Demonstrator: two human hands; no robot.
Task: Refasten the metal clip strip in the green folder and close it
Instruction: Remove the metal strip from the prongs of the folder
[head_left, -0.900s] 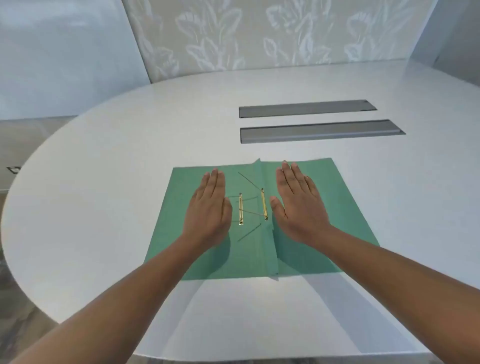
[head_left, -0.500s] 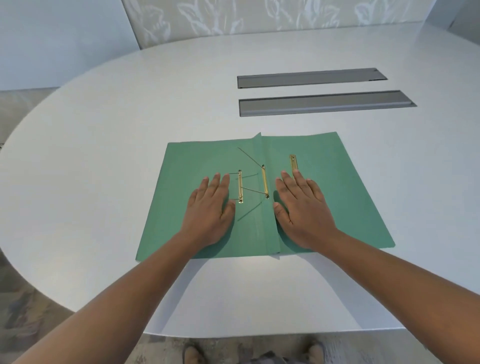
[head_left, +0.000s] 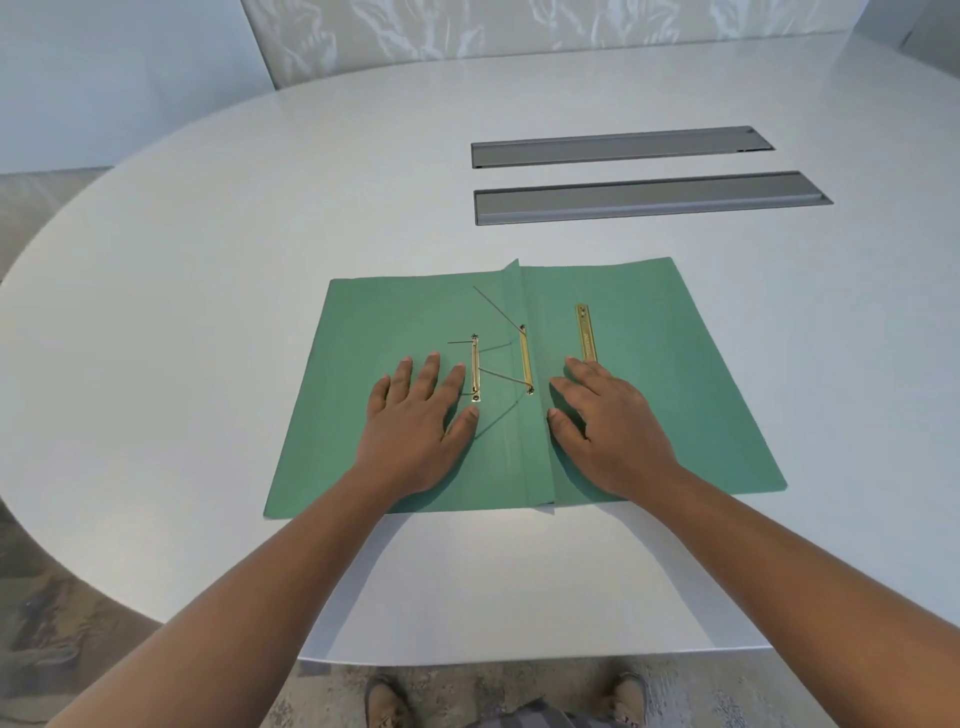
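Note:
The green folder (head_left: 701, 374) lies open and flat on the white table. At its spine sit a brass fastener bar (head_left: 525, 359) and a second brass piece (head_left: 475, 370) to its left, with thin metal prongs sticking up and out between them. A loose brass clip strip (head_left: 586, 332) lies on the right flap. My left hand (head_left: 421, 415) rests flat on the left flap, fingertips beside the left brass piece. My right hand (head_left: 608, 421) rests flat on the right flap, its fingertips just below the loose strip. Neither hand holds anything.
Two long grey recessed cable trays (head_left: 649, 200) are set into the table (head_left: 208, 260) beyond the folder. The table's curved front edge runs close below the folder. Shoes show on the floor under it.
Both hands have slid toward me along the flaps, uncovering the loose brass strip on the right flap. The view has tilted downward.

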